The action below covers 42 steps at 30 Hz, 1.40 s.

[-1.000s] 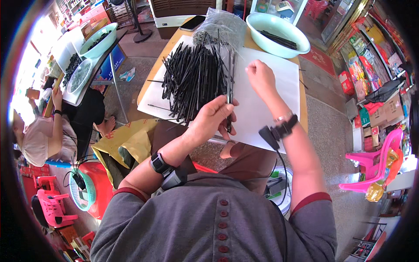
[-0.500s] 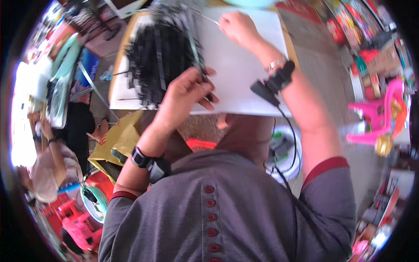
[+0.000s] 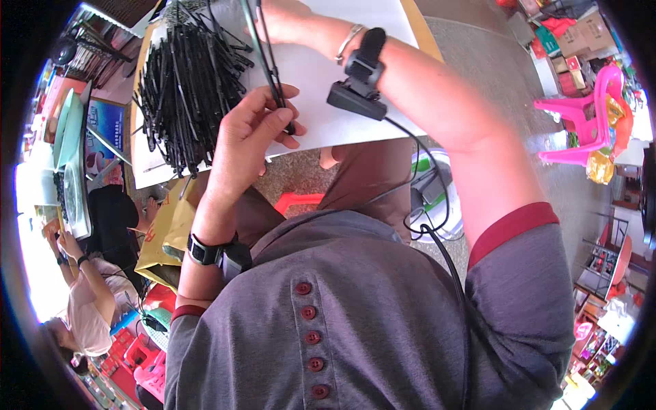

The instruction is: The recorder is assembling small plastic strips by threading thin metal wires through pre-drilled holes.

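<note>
A thick pile of thin black cable-like strands lies on the left part of a white-topped table. My left hand is closed at the near edge, pinching the lower ends of a few long black strands between thumb and fingers. These strands rise toward the far side, one of them looking greyish green. Next to their upper part, my right hand is curled and partly cut off by the picture's upper edge. What its fingers grip cannot be made out.
Beneath the table's right side stands a white bucket with grey and green items. A yellow bag sits by my left leg. Pink plastic chair at the right. Another person works at the left. A black cord runs along my right side.
The view has shifted, so the table and pile appear farther left. My right hand has moved left, close to the strands; the pale thin line it pinched no longer shows. My left hand keeps its pinch.
</note>
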### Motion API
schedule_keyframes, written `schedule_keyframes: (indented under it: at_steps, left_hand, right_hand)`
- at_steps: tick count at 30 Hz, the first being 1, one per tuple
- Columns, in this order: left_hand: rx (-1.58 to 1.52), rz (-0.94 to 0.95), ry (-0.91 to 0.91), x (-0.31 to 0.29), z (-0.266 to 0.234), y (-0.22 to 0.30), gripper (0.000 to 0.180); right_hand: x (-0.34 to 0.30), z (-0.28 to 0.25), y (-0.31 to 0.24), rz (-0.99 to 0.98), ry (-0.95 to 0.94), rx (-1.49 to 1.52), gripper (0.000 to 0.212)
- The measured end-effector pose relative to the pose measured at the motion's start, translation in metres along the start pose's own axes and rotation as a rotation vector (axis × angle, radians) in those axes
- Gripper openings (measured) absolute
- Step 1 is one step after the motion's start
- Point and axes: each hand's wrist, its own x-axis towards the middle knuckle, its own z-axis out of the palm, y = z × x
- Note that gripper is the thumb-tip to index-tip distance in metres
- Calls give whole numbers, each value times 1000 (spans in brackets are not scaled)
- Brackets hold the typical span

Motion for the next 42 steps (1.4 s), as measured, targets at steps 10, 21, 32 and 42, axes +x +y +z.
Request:
schedule_keyframes:
  at_steps: [10,21,32,42]
  left_hand:
    - [-68,-65,16,-7,-4,14,22]
    - [-198,33,105,12,2,-3,31]
    - [-177,81,216,29,13,-23,19]
    - [-161,95,180,26,11,-27,20]
  right_hand:
    - [-10,-31,37,142,-10,160,39]
    - [-105,-71,26,241,59,241,17]
    - [-142,-87,5,226,-2,71,11]
    - [-149,-111,3,224,366,411,6]
